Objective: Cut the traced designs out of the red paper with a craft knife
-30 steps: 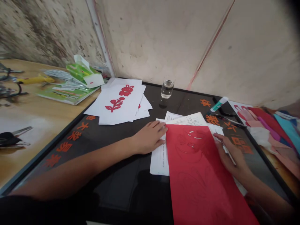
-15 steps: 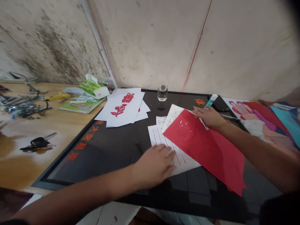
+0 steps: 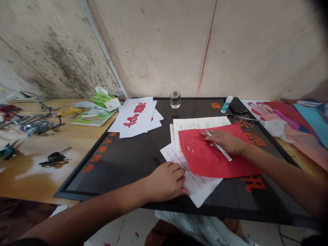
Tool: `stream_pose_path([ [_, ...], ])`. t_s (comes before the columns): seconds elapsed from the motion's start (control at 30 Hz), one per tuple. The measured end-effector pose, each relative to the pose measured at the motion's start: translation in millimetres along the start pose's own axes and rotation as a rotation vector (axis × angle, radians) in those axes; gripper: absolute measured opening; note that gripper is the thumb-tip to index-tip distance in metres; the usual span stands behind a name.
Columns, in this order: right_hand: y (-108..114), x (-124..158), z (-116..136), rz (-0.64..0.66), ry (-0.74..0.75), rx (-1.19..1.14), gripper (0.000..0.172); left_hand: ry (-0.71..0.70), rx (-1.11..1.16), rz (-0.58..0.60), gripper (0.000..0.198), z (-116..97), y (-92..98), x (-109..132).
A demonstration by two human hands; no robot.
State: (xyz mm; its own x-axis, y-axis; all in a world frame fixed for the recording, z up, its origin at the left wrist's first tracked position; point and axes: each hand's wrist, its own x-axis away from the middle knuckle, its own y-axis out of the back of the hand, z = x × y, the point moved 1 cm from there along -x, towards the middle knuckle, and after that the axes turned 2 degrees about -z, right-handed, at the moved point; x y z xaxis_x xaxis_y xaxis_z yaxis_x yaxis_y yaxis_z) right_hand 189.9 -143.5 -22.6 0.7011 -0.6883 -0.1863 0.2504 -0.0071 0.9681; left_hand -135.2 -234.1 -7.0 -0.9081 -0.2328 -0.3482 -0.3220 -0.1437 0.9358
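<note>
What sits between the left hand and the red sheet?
Head view: only white printed paper; the left hand rests on it, the red sheet overlaps it.

1 red sheet point(image 3: 205, 164), 1 metal tool point(image 3: 222, 153), 1 glass point(image 3: 175, 99) — 1 left hand point(image 3: 166, 182), 1 right hand point(image 3: 227, 140)

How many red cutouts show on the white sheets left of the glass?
2: a round bloom at the top sheet's far end, a leafy sprig just nearer. A red sliver peeking out beneath hints more are hidden.

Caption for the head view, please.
Right hand with slim metal tool rests on red paper; left hand presses printed sheets.
</note>
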Motion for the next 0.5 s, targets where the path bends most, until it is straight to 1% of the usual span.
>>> stream_pose_path([
  [0.03, 4, -1, -5, 0.027, 0.047, 0.003, 0.032, -0.041, -0.003, -0.07, 0.043, -8, 7.5, 0],
  [0.07, 6, -2, -9, 0.045, 0.084, 0.018, 0.033, -0.063, -0.005, -0.151, 0.038, -13, 15.2, -1],
  [0.1, 8, -4, -12, 0.056, 0.125, 0.049, 0.034, -0.056, -0.008, -0.232, 0.03, -15, 22.0, -1],
  [0.13, 8, -6, -15, 0.059, 0.149, 0.078, 0.035, -0.022, -0.005, -0.292, 0.022, -14, 26.9, -3],
  [0.17, 7, -9, -17, 0.062, 0.174, 0.11, 0.036, 0.029, 0.004, -0.329, 0.02, -10, 29.3, -5],
  [0.2, 6, -12, -18, 0.063, 0.193, 0.14, 0.036, 0.091, 0.023, -0.34, 0.02, -4, 28.9, -8],
  [0.27, 2, -22, -21, 0.063, 0.218, 0.187, 0.037, 0.212, 0.073, -0.308, 0.023, 13, 20.7, -15],
  [0.33, 0, -34, -26, 0.066, 0.227, 0.23, 0.037, 0.277, 0.108, -0.228, 0.026, 29, 6.6, -22],
  [0.4, -2, -47, -33, 0.061, 0.221, 0.255, 0.037, 0.293, 0.122, -0.088, 0.03, 41, -9.4, -28],
  [0.43, -2, -54, -37, 0.055, 0.213, 0.259, 0.037, 0.303, 0.125, -0.005, 0.035, 45, -17.2, -30],
  [0.5, -1, -66, -47, 0.031, 0.195, 0.256, 0.037, 0.335, 0.124, 0.142, 0.055, 50, -31.6, -35],
])
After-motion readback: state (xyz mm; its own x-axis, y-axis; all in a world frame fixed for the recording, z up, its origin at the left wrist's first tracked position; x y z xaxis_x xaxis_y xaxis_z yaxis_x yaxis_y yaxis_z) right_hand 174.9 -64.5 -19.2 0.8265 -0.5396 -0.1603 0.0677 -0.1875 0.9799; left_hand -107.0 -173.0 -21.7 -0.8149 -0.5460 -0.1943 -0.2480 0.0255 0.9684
